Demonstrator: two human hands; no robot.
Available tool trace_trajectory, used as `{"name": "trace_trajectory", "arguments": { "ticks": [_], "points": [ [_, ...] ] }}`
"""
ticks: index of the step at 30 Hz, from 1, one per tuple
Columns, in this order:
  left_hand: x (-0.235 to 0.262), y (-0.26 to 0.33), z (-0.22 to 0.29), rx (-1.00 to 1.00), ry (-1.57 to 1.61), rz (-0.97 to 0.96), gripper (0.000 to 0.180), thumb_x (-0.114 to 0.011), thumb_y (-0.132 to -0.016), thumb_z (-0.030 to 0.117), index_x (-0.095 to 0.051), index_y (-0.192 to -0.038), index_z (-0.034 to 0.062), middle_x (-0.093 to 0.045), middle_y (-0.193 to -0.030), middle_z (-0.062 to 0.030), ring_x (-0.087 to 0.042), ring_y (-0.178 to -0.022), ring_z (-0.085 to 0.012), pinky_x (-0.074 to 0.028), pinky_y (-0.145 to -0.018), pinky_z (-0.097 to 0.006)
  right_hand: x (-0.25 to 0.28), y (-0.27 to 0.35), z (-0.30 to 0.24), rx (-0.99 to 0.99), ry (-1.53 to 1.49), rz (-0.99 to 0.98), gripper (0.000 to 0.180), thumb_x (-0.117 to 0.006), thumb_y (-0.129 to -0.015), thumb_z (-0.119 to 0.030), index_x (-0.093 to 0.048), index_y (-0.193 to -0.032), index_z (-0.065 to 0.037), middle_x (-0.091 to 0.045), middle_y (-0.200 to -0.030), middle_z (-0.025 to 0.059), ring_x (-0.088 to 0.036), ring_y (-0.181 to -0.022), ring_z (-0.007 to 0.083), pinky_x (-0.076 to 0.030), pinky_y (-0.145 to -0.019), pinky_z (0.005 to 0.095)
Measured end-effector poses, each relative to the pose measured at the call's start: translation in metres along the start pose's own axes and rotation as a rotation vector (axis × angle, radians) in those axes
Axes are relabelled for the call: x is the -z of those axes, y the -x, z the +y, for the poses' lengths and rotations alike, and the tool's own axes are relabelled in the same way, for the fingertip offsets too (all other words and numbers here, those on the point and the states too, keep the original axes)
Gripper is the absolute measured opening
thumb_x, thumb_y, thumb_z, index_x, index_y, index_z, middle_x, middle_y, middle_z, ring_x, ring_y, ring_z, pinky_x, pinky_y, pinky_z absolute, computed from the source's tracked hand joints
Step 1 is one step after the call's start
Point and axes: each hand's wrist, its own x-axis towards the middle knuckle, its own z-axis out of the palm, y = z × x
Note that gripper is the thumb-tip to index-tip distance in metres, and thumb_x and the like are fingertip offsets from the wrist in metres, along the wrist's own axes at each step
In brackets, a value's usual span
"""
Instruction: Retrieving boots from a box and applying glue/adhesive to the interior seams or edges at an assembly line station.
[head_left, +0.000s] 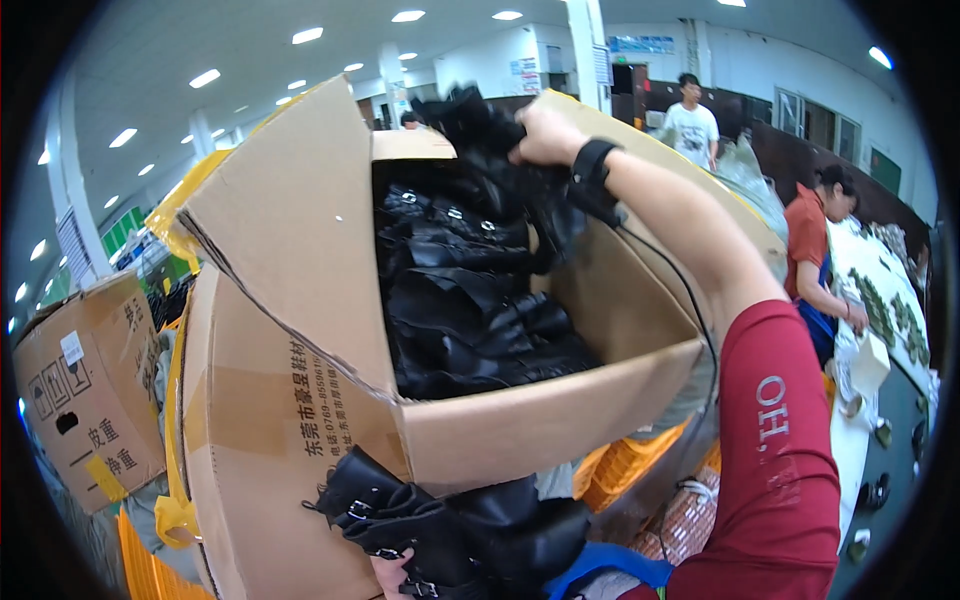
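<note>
Boot uppers (460, 285), black and buckled, lie packed in an open cardboard carton (540, 440) as a worker's right hand (548, 135) holds a blurred black upper (465, 120) over the far end of the opening, fingers apparently clamped on it. Low in the frame, the left hand (392, 574) supports a bundle of buckled uppers (510, 530) just outside the near wall; its few visible fingers curl beside a metal buckle (386, 553), though how tightly they close cannot be told. Snagging looks the likeliest trouble: buckles and straps could hook neighbouring pieces and drag the packed heap askew. The bundle, broad and slack for one hand, could slide apart and spill toward the orange plastic crate (625, 470). A black cable (688, 290) from the wristband (590, 175) passes close by the carton's corner, where it could catch and check the arm. The raised cardboard flap (290, 220) at left could fold inward, obstructing the opening.
</note>
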Motion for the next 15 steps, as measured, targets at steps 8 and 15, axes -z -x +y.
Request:
{"name": "trace_trajectory", "arguments": {
  "ticks": [8, 15],
  "points": [
    [0.005, 0.024, 0.023, -0.192, -0.182, 0.117, 0.044, -0.061, -0.077, 0.014, -0.052, -0.117, -0.0014, -0.061, -0.109, -0.0131, -0.059, -0.1, -0.0303, -0.044, -0.094, -0.042, 0.193, 0.129, 0.028, -0.012, -0.892, 0.383, 0.021, -0.068, -0.075, -0.006, -0.067, -0.094, 0.003, -0.067, -0.084, 0.0093, -0.062, -0.071, 0.0157, -0.052, -0.067, 0.0283],
    [0.011, 0.055, 0.03, -0.365, -0.484, 0.266, 0.045, -0.062, -0.077, 0.015, -0.051, -0.118, -0.0014, -0.061, -0.11, -0.0131, -0.059, -0.1, -0.0301, -0.044, -0.094, -0.041, 0.281, 0.281, 0.089, -0.057, -1.067, 0.551, 0.021, -0.062, -0.082, -0.005, -0.06, -0.101, 0.004, -0.067, -0.089, 0.0128, -0.066, -0.074, 0.02, -0.055, -0.069, 0.0318]
  ]
}}
